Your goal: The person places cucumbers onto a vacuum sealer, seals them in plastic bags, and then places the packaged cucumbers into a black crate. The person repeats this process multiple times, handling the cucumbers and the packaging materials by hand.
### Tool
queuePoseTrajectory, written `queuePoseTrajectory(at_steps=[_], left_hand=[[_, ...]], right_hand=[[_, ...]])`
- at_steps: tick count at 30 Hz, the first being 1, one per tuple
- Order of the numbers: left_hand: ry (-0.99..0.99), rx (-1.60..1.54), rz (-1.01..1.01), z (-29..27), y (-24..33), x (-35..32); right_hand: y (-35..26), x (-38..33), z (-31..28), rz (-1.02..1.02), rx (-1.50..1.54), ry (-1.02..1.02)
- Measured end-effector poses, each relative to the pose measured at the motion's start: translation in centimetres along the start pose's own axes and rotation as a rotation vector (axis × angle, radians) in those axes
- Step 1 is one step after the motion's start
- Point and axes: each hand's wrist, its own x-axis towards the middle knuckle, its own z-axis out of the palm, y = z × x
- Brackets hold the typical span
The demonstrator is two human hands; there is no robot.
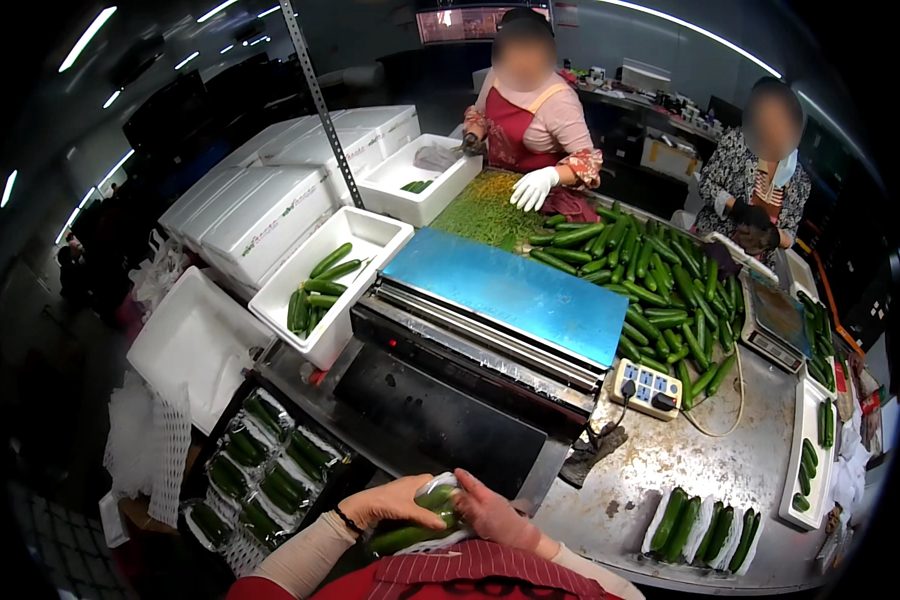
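Close to my apron I hold a pack of green cucumbers (395, 540) with white foam netting and shiny film around it. My left hand (395, 502) is closed around its left side, thumb across the top. At its upper right end, my right hand (498, 515) has its fingers bent against the wrap; it is slightly blurred. Just beyond my hands lies the black plate (440, 405) of a film-wrapping machine with a blue top (510, 290). Wrapped cucumber packs (285, 485) fill a dark crate at lower left. Several cucumbers in white netting (703, 530) lie on the metal table at right.
Loose cucumbers (670, 290) are heaped beyond the machine. A power strip (646, 388) with its cable sits on the metal table (610, 510). White foam boxes (332, 290) stand at left. A co-worker with a white glove (535, 188) works across the table; another person (755, 195) is farther right.
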Motion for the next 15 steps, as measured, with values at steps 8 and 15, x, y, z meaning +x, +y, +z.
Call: queuePoseTrajectory(at_steps=[8,15], left_hand=[[0.201,-0.227,0.080,-2.1,-2.8,-4.0],[0.634,-0.451,0.183,-5.7,-6.2,-8.8]], right_hand=[[-3.5,1.2,0.4,0.015,0.037,-0.166],[-4.7,2.3,6.8,0.193,0.444,-0.324]])
